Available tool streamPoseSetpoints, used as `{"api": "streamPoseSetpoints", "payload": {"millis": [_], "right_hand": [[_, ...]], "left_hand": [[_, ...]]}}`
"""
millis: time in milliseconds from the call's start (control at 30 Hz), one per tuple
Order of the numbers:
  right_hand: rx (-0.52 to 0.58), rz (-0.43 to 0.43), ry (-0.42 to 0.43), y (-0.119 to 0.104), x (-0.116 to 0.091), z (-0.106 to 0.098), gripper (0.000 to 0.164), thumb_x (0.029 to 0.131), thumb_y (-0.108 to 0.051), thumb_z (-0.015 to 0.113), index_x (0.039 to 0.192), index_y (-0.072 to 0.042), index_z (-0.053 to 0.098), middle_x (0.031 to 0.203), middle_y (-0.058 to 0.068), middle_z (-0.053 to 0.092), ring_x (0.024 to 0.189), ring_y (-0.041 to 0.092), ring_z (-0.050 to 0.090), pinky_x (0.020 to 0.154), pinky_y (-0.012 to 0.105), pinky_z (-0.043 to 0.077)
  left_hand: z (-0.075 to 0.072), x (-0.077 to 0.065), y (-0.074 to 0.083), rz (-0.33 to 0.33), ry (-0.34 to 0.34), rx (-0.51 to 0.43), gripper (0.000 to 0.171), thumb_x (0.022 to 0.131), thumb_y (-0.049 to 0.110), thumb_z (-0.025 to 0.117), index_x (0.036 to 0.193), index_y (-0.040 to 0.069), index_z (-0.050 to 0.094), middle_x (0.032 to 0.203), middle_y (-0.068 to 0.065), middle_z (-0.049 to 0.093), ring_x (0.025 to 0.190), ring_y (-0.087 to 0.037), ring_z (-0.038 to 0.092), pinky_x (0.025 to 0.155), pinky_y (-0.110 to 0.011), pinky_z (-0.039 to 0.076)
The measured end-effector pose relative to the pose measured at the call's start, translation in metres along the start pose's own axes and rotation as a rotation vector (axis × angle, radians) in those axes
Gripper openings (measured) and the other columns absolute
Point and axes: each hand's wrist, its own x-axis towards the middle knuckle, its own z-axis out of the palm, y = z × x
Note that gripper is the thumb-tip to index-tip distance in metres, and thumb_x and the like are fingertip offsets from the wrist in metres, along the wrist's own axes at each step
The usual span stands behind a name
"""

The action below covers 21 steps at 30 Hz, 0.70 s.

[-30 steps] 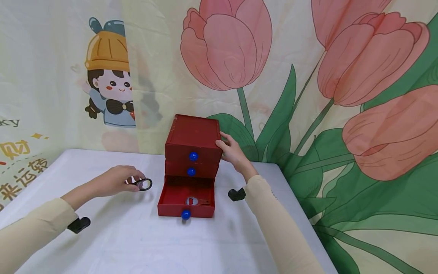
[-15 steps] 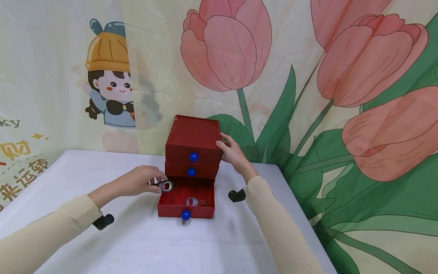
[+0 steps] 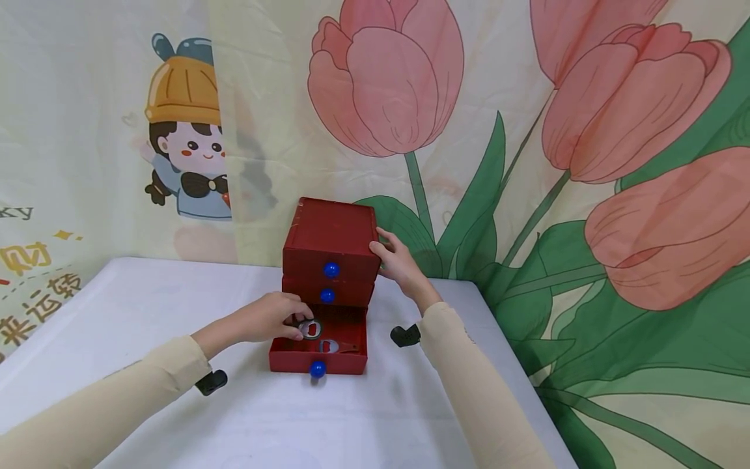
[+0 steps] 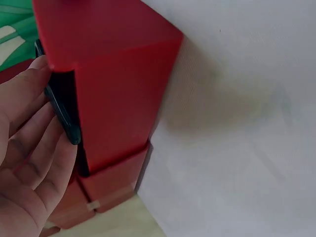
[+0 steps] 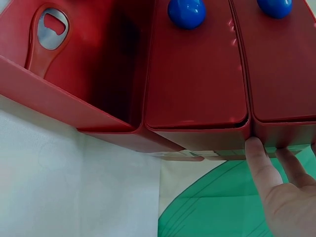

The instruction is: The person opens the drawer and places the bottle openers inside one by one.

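My left hand (image 3: 271, 317) pinches a black bottle opener (image 3: 304, 328) over the left part of the pulled-out bottom drawer (image 3: 284, 363). Its round metal head points right; in the left wrist view the dark handle (image 4: 60, 113) lies between thumb and fingers, beside the drawer's upper edge. A red bottle opener (image 5: 48, 37) lies inside that drawer, near the front. My right hand (image 3: 403, 266) touches the right side of the red drawer box (image 3: 334, 225). Seen from the right wrist, its fingers (image 5: 259, 165) are fairly straight, with tips against the box wall.
Two closed drawers with blue knobs (image 3: 331, 270) sit above the pulled-out one, which has its own blue knob (image 3: 318, 369). The box stands on a white-covered table (image 3: 363, 423). Behind it hangs a printed cloth (image 3: 269, 98) with tulips and a cartoon figure.
My left hand has carried the black bottle opener rightward, from beside the box to over the bottom drawer. My right hand has stayed at the box's side.
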Motion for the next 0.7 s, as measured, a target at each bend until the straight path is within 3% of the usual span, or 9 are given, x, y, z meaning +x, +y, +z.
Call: {"api": "streamPoseSetpoints", "payload": {"millis": [367,700], "right_hand": [[0.005,-0.002,0.003,0.001,0.001,0.0,0.063,0.111,-0.039,0.055,0.168,-0.029,0.029,0.163,0.013,0.041,0.144,0.035,0.052,0.115,0.056,0.048],[0.011,-0.009,-0.005,0.0,-0.001,0.001,0.063,0.112,-0.039,0.054,0.169,-0.029,0.029,0.162,0.013,0.042,0.141,0.034,0.055,0.114,0.054,0.049]], "left_hand": [[0.021,0.011,-0.001,0.037,-0.024,0.007,0.029,0.089,0.021,0.088,0.114,0.011,0.079,0.1,0.001,0.071,0.092,-0.014,0.063,0.081,-0.029,0.06],[0.036,0.017,-0.003,0.032,-0.047,0.096,0.025,0.087,0.017,0.089,0.111,0.011,0.08,0.102,-0.001,0.075,0.09,-0.015,0.066,0.082,-0.034,0.061]]}}
